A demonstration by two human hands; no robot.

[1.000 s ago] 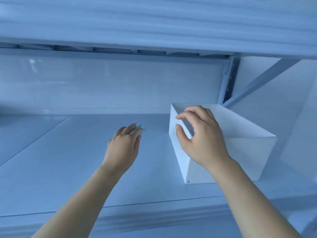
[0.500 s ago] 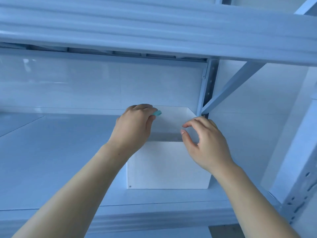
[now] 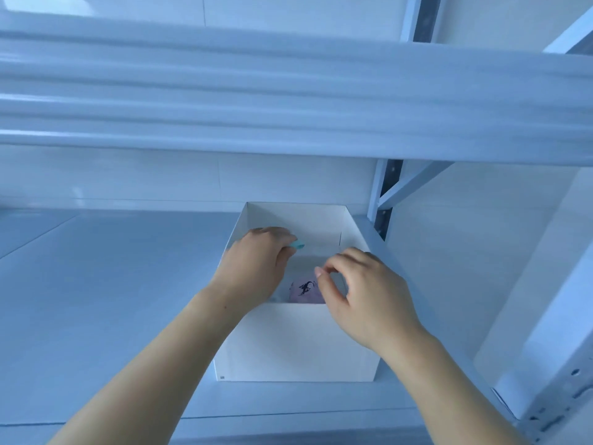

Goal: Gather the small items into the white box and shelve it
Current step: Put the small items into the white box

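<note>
The white box stands open-topped on the shelf board, near its right end. My left hand reaches over the box's left wall and pinches a small teal item at its fingertips, above the inside of the box. My right hand hovers over the box's front right corner, thumb and fingers curled apart with nothing between them. At the bottom of the box lies a pale pink item with a dark print, partly hidden by both hands.
The beam of the upper shelf runs across the view just above the box. A metal upright with a diagonal brace stands behind the box on the right. Another perforated upright rises at the front right.
The view has come closer and higher, so the box's inside now shows. My left hand with the teal item has moved further in over the opening; my right hand stays at the front right.
</note>
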